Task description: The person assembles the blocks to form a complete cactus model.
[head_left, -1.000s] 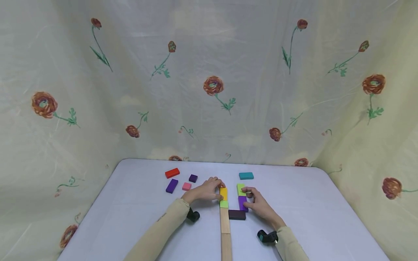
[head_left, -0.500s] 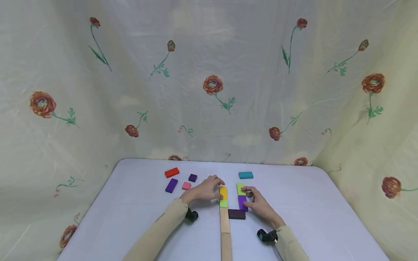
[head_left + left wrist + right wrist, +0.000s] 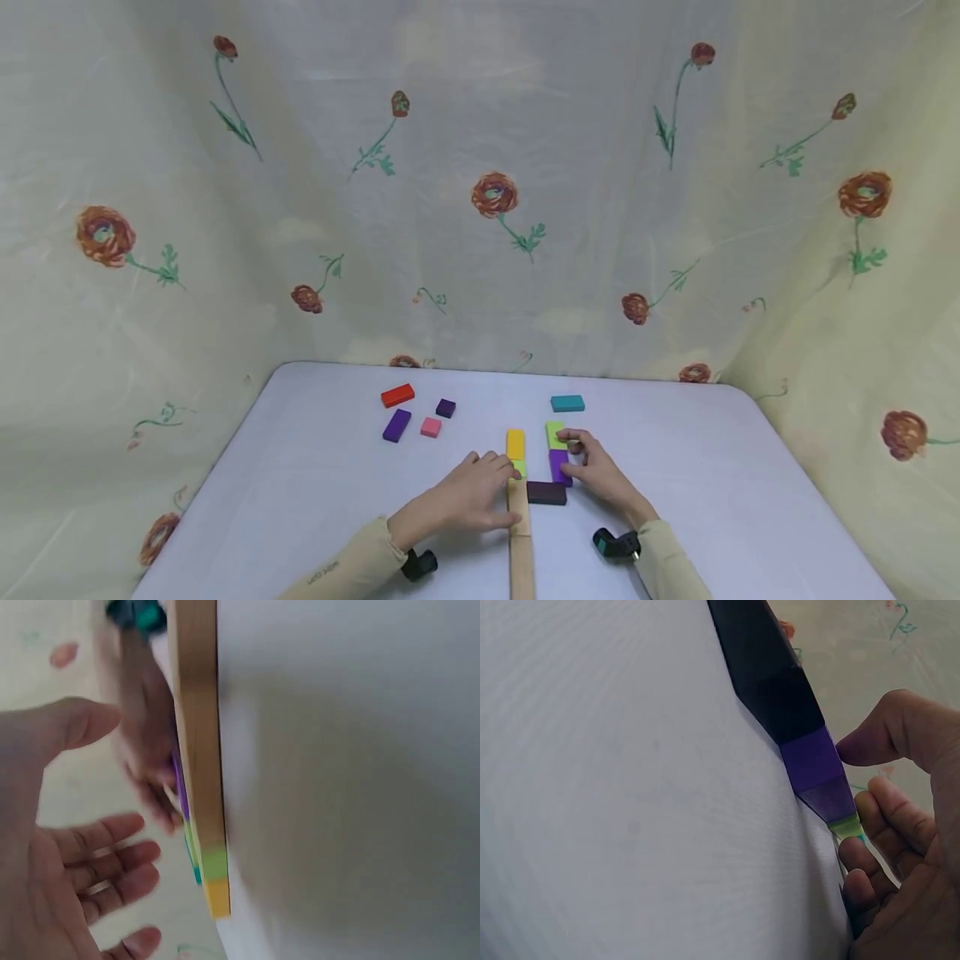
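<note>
Left hand (image 3: 467, 497) has left the flat yellow block (image 3: 515, 444), spread, empty; right hand (image 3: 602, 477), loosely curved, touches purple block (image 3: 557, 463), partly hiding lime block (image 3: 553, 431).

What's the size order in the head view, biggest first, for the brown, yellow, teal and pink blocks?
1. Brown block
2. Yellow block and teal block: too alike to rank
3. Pink block

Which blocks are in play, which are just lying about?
Likely in play:
two wooden blocks
short green block
yellow block
dark brown block
purple block by the right hand
lime block

Probably just lying about:
red block
small dark purple block
loose purple block
pink block
teal block
</note>
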Demonstrator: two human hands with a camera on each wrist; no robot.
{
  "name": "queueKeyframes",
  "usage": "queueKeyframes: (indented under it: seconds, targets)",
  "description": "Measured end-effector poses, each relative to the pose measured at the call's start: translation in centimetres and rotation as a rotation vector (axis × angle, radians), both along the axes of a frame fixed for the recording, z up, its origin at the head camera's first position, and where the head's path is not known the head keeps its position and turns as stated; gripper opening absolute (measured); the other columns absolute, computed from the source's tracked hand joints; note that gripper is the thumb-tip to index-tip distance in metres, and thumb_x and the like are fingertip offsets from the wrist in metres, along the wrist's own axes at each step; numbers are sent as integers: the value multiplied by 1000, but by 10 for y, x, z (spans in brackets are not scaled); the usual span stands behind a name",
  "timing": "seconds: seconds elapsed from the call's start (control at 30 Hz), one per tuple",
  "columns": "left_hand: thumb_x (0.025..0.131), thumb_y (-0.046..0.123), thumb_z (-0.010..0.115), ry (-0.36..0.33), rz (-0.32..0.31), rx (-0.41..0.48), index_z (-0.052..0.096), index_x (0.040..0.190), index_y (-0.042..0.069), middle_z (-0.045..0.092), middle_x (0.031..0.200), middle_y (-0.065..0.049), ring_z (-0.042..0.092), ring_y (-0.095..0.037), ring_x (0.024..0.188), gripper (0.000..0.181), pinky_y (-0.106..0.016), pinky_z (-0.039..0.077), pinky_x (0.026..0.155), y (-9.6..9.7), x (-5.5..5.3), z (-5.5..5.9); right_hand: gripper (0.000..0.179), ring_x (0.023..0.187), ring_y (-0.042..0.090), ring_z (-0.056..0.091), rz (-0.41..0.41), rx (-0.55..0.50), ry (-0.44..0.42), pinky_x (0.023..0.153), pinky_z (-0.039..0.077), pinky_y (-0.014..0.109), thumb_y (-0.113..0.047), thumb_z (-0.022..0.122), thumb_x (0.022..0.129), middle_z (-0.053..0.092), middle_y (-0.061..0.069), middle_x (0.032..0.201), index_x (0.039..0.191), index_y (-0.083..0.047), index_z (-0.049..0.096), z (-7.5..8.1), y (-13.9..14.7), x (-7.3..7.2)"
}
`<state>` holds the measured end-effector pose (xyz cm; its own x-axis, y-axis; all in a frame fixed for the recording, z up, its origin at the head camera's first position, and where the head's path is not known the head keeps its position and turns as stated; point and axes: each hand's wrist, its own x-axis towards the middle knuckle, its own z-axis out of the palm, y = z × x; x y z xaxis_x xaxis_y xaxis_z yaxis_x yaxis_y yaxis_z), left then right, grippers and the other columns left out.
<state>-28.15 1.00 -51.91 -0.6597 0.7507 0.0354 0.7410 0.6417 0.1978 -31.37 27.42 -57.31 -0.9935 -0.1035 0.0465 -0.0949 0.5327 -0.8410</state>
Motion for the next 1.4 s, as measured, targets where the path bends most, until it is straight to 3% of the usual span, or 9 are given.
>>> queueKeyframes:
  seconds: [0.17,0.33,0.7,0.83,0.93,1.07,1.23,1.4]
  targets:
    - [85,73,48,-26,-31,-50,55,128,20,56,128,6,49,-10,116,69,-37,43,94,-3,23,-7,48,108,25,47,3,1,3,87,39,31,-2,67,84,56,13,128,129,-7,50,1,1,1]
    - [81,80,43,-49,-35,-104,53,131,21,53,133,6,47,-11,122,78,-41,43,97,-3,37,-11,48,110,25,47,5,1,-9,88,38,34,-3,67,85,55,12,130,130,-8,50,2,0,1]
    - [82,80,41,-27,-61,-147,54,132,22,53,134,8,49,-10,119,78,-40,45,94,-4,42,-15,48,109,23,48,2,-3,-9,86,39,32,-5,68,85,56,10,129,130,-9,51,-1,1,-2]
    - [82,79,43,-43,-59,-151,53,133,22,54,132,8,50,-10,116,78,-39,46,92,-4,42,-14,48,114,25,49,-19,-50,-21,89,41,32,-9,68,85,57,10,131,131,-11,53,3,4,0]
    - [82,79,45,-63,-54,-149,52,134,23,54,132,9,51,-10,113,77,-38,47,90,-3,43,-13,47,115,23,50,-64,-141,-45,89,42,31,-12,65,87,56,10,133,132,-11,53,5,7,-1]
    - [82,79,45,-66,-53,-151,51,134,23,53,132,9,50,-10,112,77,-38,47,89,-4,43,-13,43,102,14,51,-159,-223,-60,79,45,24,-15,63,90,55,13,131,132,-8,53,7,7,-7]
    - [82,78,45,-76,-56,-151,51,135,24,52,133,10,50,-10,113,76,-40,48,91,-4,43,-15,47,98,13,52,-328,-181,-60,72,43,21,-24,67,89,55,14,128,129,-5,51,11,5,-21]
    - [83,77,46,-92,-55,-149,51,135,24,52,132,10,49,-10,112,74,-41,48,92,-5,42,-14,66,112,31,48,-427,-113,-71,89,44,37,-31,68,86,47,21,131,134,5,41,23,5,-38]
